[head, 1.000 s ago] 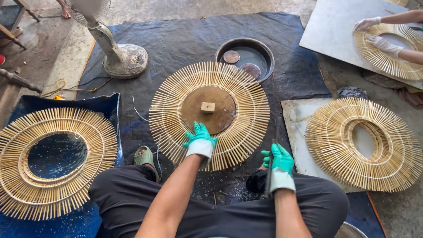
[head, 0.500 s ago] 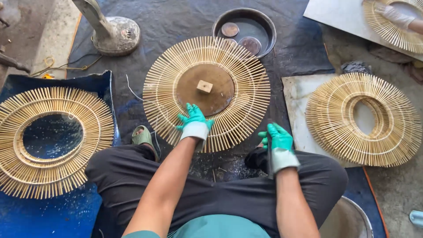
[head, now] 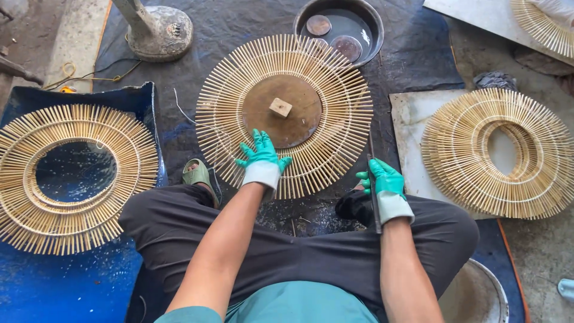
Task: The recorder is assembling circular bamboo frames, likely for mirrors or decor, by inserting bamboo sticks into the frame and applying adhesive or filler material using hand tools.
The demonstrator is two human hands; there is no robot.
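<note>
- Barely any shift since the earlier frame: our left hand (head: 261, 158) still lies on the stick ring (head: 285, 113) at its lower edge, our right hand (head: 385, 182) still sits off the ring at lower right.
- Left fingers (head: 258, 143) spread wide and flat, pressing the sticks down, gripping nothing.
- Right fingers curled round a thin dark rod (head: 374, 191), upright in the fist, running up toward the ring's right edge.
- Stick ring is centre frame on the black floor sheet (head: 412, 54), with a brown disc (head: 281, 110) and a small wood block (head: 280, 107) on its middle.
- Ring's lower rim is under our left fingertips; the rod tip is just beside the rim, contact unclear.
- To do this well, we judge: keep the left palm flat so the sticks stay level, and bring the rod in between sticks, not across them.
- Finished rings: one at left on the blue sheet (head: 72, 281), one at right on a pale board (head: 406, 143).
- Metal bowl (head: 339, 27) at top, touching the ring's upper edge.
- Another person's hand (head: 553, 9) works a ring at upper right.
</note>
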